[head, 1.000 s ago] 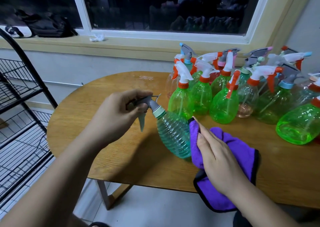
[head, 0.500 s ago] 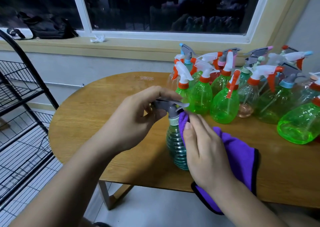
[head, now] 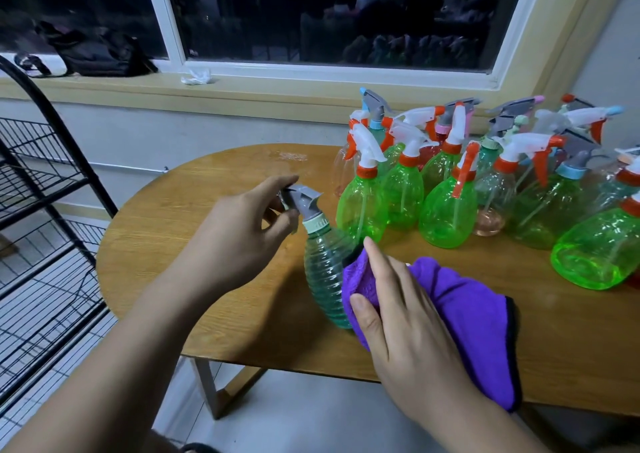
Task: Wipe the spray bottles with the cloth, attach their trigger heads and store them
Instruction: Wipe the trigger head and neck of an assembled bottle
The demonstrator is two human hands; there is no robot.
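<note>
Left hand (head: pixel 239 234) grips the grey trigger head (head: pixel 303 200) of a ribbed teal bottle (head: pixel 323 276), while the right hand (head: pixel 405 317) presses a purple cloth (head: pixel 467 314) to it.

Thumb and fingers of the left hand curl round the trigger head, which sits on the bottle's neck. The bottle stands on the wooden table (head: pixel 173 245), close to its near edge. The right hand lies on the cloth with fingers straight, holding a fold against the bottle's right side; the rest of the cloth trails right over the near edge. A cluster of spray bottles (head: pixel 446 210), mostly green, stands at the far right. A black wire rack (head: pixel 45 245) is on the left.
</note>
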